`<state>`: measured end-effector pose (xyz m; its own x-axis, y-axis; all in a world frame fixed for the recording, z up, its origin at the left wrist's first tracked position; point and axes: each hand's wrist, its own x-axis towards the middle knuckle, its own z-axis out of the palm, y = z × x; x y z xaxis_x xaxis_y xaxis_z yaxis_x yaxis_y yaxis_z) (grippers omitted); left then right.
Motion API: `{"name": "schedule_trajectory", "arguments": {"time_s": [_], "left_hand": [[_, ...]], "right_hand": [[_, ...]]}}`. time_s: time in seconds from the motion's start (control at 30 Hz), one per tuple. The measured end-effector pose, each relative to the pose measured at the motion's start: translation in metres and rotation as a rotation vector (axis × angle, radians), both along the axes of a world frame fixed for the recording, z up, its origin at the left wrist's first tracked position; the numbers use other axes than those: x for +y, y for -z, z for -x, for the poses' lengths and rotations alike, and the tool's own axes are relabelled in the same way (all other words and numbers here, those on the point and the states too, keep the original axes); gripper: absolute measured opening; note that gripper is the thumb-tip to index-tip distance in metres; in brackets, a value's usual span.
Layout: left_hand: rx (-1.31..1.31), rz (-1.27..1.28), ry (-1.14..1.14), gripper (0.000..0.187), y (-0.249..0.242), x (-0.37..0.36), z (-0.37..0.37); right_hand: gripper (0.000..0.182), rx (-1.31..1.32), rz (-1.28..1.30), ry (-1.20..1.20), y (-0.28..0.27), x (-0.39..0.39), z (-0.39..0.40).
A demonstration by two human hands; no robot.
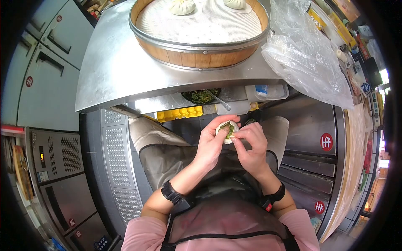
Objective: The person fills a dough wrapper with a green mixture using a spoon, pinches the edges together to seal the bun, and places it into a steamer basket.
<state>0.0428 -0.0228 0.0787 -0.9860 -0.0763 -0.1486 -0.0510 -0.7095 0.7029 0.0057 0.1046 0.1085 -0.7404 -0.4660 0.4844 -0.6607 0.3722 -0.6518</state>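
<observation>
A half-closed bun (231,139) with green filling showing in its open top sits between my hands, above my lap. My left hand (209,142) cups the dough from the left, its thumb laid over the filling. At the right edge of the wrapper, the thumb and forefinger of my right hand (252,144) pinch the dough. Beyond them, on a shelf under the worktop, is a bowl of chopped green filling (200,96) with a metal spoon (220,101) in it. Two pleated buns, one of them the left bun (181,6), rest on paper in the steamer above.
A round wooden steamer (197,54) stands on the steel worktop (109,58). Clear plastic sheeting (307,62) drapes over the right side. Below the worktop are a yellow tray (180,113) and a plastic container (268,92). Steel cabinets flank both sides.
</observation>
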Motion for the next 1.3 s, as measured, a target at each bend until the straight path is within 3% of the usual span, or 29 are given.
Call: {"name": "schedule_trajectory", "arguments": {"time_s": [0.1,0.33,0.4,0.5,0.6,0.8,0.9,1.03,1.1,1.3], "left_hand": [[-0.088,-0.141,0.045,0.026,-0.009,-0.004,-0.001],[-0.064,-0.062,0.008,0.022,-0.002,0.002,-0.001],[-0.015,-0.036,-0.026,0.019,-0.003,0.002,-0.001],[-0.018,-0.012,-0.033,0.018,-0.002,0.001,-0.001],[-0.018,-0.040,-0.005,0.019,0.000,0.000,-0.002],[-0.022,0.034,0.004,0.022,0.003,0.002,-0.001],[-0.026,0.182,0.116,0.025,-0.002,-0.005,-0.001],[-0.005,0.134,0.157,0.030,-0.004,-0.006,0.001],[-0.053,-0.049,0.083,0.032,-0.006,0.002,-0.005],[-0.033,-0.032,0.054,0.028,-0.001,0.005,-0.006]], "right_hand": [[0.018,-0.008,0.048,0.041,0.004,0.000,0.000],[0.019,0.034,0.026,0.086,0.003,0.000,-0.002],[0.021,0.333,-0.129,-0.023,-0.004,0.004,-0.002],[0.024,0.185,-0.103,0.087,-0.009,0.000,-0.001],[0.025,0.127,-0.125,0.020,-0.003,0.005,0.003],[0.025,0.317,-0.186,0.011,-0.003,0.005,0.002],[0.023,0.192,-0.193,0.049,-0.013,0.002,0.004],[0.020,0.128,-0.133,0.055,-0.005,0.010,0.003],[0.018,0.080,-0.077,0.112,-0.005,0.010,0.001],[0.020,0.060,-0.039,0.126,0.001,0.002,-0.001]]}}
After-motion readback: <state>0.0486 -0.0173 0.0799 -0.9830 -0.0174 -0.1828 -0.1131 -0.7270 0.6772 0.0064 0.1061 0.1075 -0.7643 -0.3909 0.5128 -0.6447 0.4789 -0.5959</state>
